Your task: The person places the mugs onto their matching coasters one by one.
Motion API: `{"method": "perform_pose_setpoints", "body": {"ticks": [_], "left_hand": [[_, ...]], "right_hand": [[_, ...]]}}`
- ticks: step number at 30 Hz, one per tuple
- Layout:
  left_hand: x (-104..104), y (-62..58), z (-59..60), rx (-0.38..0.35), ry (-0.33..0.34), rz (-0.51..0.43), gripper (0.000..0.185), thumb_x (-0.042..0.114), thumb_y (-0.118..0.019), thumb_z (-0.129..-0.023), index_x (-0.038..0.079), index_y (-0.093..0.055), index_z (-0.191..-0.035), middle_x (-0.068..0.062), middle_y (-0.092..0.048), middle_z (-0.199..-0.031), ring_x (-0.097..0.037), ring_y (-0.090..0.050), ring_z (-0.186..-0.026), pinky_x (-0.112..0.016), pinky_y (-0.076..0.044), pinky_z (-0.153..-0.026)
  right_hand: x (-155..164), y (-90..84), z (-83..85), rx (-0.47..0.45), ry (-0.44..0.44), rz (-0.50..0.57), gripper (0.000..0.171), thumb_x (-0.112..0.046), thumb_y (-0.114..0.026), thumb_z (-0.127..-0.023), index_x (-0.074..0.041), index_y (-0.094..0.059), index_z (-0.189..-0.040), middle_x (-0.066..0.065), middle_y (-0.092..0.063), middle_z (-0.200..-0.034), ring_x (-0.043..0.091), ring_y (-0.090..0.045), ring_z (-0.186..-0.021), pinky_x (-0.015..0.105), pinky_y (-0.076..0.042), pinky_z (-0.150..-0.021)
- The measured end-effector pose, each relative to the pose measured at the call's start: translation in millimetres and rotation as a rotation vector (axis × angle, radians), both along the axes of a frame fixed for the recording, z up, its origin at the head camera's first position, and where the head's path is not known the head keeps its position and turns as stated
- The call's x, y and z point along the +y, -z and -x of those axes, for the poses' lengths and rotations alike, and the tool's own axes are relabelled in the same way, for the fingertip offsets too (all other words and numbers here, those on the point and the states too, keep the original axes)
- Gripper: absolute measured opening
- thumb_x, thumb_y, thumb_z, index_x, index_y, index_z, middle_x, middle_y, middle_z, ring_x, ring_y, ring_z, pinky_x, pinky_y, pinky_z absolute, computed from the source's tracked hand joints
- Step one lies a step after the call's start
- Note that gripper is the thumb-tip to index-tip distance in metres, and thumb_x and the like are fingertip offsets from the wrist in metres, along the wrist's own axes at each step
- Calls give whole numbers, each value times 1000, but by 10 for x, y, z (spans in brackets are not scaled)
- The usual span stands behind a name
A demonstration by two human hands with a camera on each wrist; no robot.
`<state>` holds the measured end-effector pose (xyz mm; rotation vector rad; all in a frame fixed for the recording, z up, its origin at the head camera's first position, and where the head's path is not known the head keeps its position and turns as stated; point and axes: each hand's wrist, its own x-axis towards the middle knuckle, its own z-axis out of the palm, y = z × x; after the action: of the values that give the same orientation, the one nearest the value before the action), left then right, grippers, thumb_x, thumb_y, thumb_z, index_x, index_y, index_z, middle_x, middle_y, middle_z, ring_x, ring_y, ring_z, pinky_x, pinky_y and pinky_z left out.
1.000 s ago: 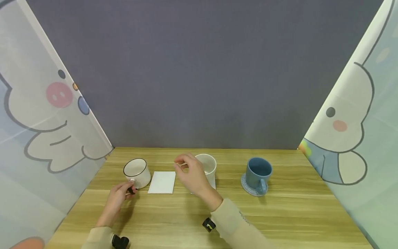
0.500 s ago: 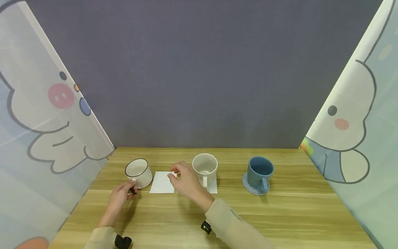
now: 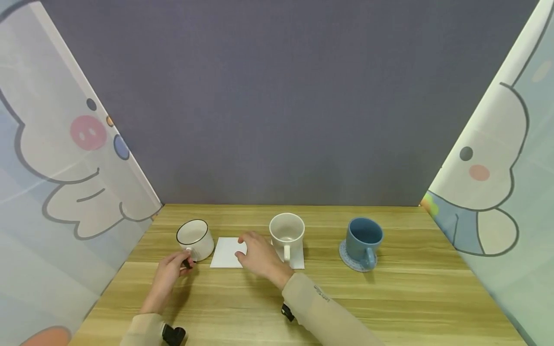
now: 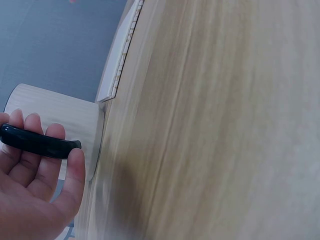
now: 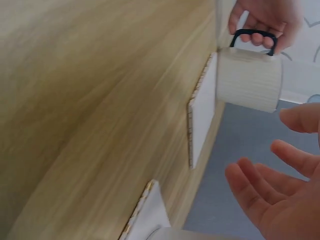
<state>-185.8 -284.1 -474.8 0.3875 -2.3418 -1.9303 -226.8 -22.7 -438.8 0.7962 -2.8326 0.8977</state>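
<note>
A white mug with a dark rim [image 3: 201,247] stands at the left of the table. My left hand [image 3: 168,271] holds it by its black handle [image 4: 42,143], fingers curled through and thumb at the handle's end. Just right of the mug lies a white square coaster [image 3: 226,252], bare on top. My right hand [image 3: 261,257] hovers by this coaster's right edge, fingers spread and slightly bent, nothing between them. The right wrist view shows the white mug [image 5: 250,79] right beside the coaster [image 5: 202,112].
A cream mug [image 3: 287,233] stands on another white square coaster [image 3: 298,257], close to my right hand. Farther right, a blue mug [image 3: 358,247] rests on a round blue coaster [image 3: 349,260]. A dark grey panel [image 3: 277,105] rises behind the wooden table [image 3: 389,307].
My right hand has moved left and down from in front of the cream mug to the bare coaster, its fingers spreading. My left hand keeps its grip on the mug handle.
</note>
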Motion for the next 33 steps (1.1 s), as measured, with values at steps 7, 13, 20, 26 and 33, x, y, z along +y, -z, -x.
{"method": "perform_pose_setpoints", "body": {"ticks": [7, 13, 20, 26, 33], "left_hand": [[7, 7, -2, 3, -9, 3, 36, 22, -46, -109, -11, -61, -106, -4, -61, -85, -14, -61, -84, -31, -57, -79], [14, -4, -14, -3, -7, 5, 38, 25, -49, -109, -9, -62, -102, -6, -61, -86, -17, -62, -86, -33, -56, -80], [13, -17, -22, -6, -7, 12, 40, 28, -50, -109, -8, -64, -100, -8, -62, -88, -21, -63, -89, -34, -56, -80], [14, -17, -22, -5, -13, 10, 40, 29, -51, -108, -8, -64, -98, -7, -62, -87, -21, -64, -88, -33, -56, -79], [19, -15, -20, -2, -18, -1, 39, 27, -51, -108, -8, -64, -95, -7, -62, -86, -21, -64, -88, -33, -56, -79]], "right_hand": [[-11, 119, 60, -3, -30, -140, 33, -30, -70, -95, -13, -66, -123, 3, -64, -130, 23, -59, -121, 36, -53, -94], [-32, 200, 80, 17, -62, -214, 37, -30, -70, -95, -10, -64, -126, 5, -62, -133, 24, -58, -120, 36, -51, -97], [-50, 276, 97, 3, -63, -330, 38, -37, -65, -98, -13, -60, -127, 14, -47, -153, 29, -45, -137, 44, -42, -110], [-58, 323, 112, -38, -58, -377, 43, -42, -59, -101, -12, -57, -131, 13, -41, -158, 28, -44, -137, 44, -40, -111], [-56, 391, 143, -51, -52, -413, 38, -45, -59, -101, -16, -58, -125, 11, -40, -159, 28, -41, -139, 46, -37, -112]]}}
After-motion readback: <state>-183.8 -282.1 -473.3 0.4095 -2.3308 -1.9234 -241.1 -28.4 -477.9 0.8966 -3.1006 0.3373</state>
